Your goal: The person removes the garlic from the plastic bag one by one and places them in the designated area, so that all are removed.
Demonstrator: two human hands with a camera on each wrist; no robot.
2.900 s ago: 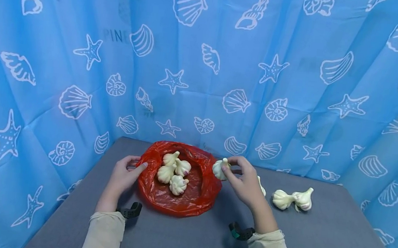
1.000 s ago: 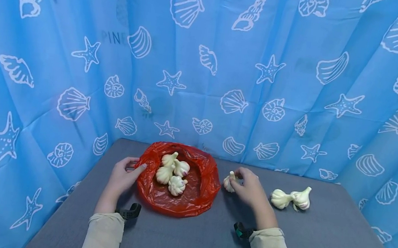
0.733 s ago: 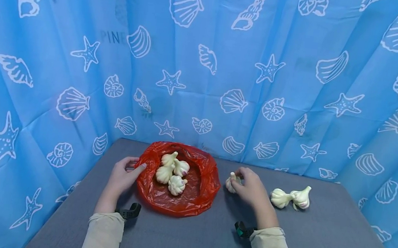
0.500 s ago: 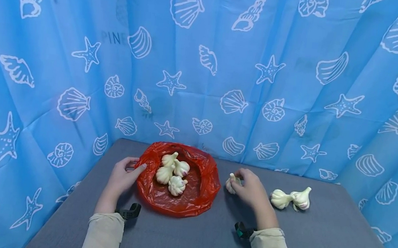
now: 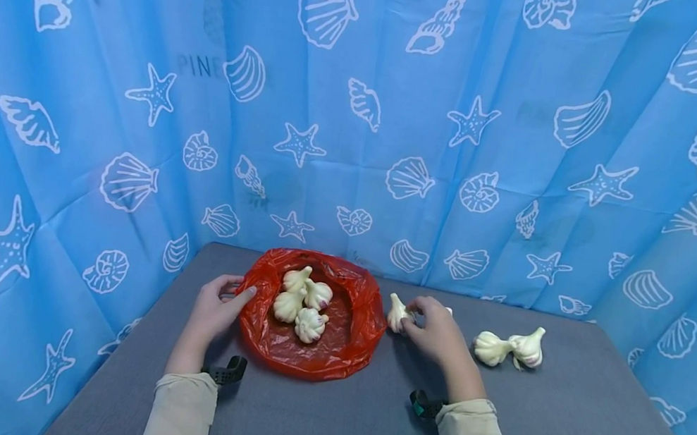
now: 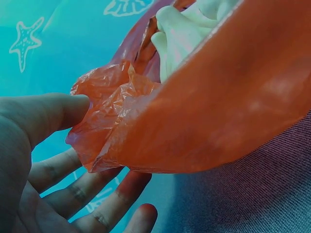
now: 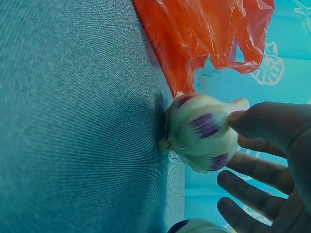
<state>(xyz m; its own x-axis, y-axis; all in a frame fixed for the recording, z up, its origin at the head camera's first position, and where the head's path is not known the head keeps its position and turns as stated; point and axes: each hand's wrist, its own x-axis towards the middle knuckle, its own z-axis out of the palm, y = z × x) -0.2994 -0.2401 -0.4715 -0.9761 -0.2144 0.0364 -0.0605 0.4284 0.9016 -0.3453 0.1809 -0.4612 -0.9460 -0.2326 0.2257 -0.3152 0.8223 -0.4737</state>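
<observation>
At the left rim of a red plastic bag [image 5: 370, 319], my left hand [image 5: 217, 310] pinches the crumpled edge between thumb and fingers; the left wrist view shows the thumb [image 6: 73, 108] against the plastic. Inside the opened bag, several garlic bulbs [image 5: 311, 326] lie clustered toward the left. My right hand [image 5: 438, 333] pinches another garlic bulb [image 5: 398, 313] on or just above the table, right beside the bag's right side. In the right wrist view this purple-streaked bulb [image 7: 201, 133] has the thumb on it, with the index finger partly hidden behind; the other fingers are spread.
Two garlic bulbs [image 5: 510, 348] lie together on the grey table [image 5: 326, 428] to the right. A further bulb is mostly hidden behind my right hand, showing at the bottom of the right wrist view [image 7: 199, 226]. A blue shell-patterned curtain [image 5: 356, 140] rises behind the table.
My right hand has lowered the garlic bulb from the bag's right rim to the table beside it. Just now the bulb has shifted slightly left, its stem tipping left. The left hand stays put.
</observation>
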